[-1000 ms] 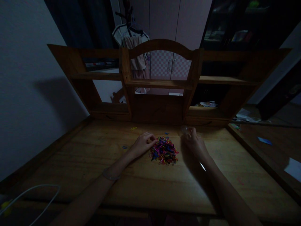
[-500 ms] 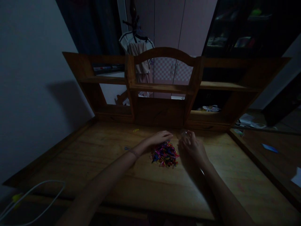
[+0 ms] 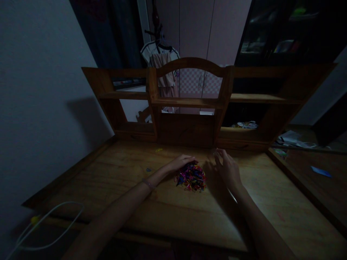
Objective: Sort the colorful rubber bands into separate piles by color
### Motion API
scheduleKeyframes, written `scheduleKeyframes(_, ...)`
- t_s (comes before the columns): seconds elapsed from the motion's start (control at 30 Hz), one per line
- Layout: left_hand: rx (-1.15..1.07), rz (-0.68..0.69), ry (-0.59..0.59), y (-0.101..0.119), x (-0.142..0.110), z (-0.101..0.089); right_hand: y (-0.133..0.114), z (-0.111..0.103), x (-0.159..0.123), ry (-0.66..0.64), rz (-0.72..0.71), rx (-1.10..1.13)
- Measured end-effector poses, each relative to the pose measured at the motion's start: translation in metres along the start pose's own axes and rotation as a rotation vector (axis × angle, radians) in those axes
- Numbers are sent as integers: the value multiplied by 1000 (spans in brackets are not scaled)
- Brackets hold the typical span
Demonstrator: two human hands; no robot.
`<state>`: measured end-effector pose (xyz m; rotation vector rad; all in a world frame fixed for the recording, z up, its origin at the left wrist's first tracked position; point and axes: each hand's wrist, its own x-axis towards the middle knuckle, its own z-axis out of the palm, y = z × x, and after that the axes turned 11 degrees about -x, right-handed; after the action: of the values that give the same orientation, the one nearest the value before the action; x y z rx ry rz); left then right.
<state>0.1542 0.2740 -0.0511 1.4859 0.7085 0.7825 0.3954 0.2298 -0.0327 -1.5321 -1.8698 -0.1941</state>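
At the middle of the pale wooden desk (image 3: 173, 220), towards its back edge, a loose heap of small, thin, multicoloured pieces (image 3: 191, 179) lies between two bare hands.
The left hand (image 3: 181, 163) is nearer, palm down over the heap's far left edge, fingers nearly straight and close together; whether they pinch anything cannot be told. From its fingertips the heap spreads towards the desk's front edge, roundish, with no clear long axis. The right hand (image 3: 229, 171) is apart on the heap's right, fingers half curled, thumb slightly parted, by a faint clear object (image 3: 214, 154); the dim light hides whether it is gripped. Compared with a second earlier, the left hand has moved from the heap's left side to its far side.
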Motion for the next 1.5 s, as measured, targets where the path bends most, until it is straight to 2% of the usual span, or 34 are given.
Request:
scheduleKeyframes(0.3, -124, 13, -12, -10, -13, 20, 0, 5, -1, 42, -9, 52)
scheduleKeyframes(0.6, -141, -21, 2, -7, -32, 25, -8, 8, -4, -10, -12, 232)
scheduleKeyframes(0.73, -144, 32, 13, -3, -28, 27, -11, 11, -4, -63, -8, 286)
scheduleKeyframes(0.9, -152, 58, -99, 3, -6, 32, -13, 10, -3, -54, -2, 361)
scheduleKeyframes(1.03, -153, 25, -208, 4, -4, 40, -12, 15, 5, -69, 33, 447)
scheduleKeyframes(1.1, -157, 19, -228, 5, -10, 42, -15, 21, 15, -111, 20, 454)
scheduleKeyframes(1.23, -151, 25, -216, 9, -25, 40, -31, 39, 46, -234, -108, 380)
scheduleKeyframes(1.37, -151, 41, -189, 13, -36, 36, -48, 71, 74, -297, -166, 333)
scheduleKeyframes(1.5, -220, 45, -144, 12, -43, 33, -55, 100, 85, -341, -194, 275)
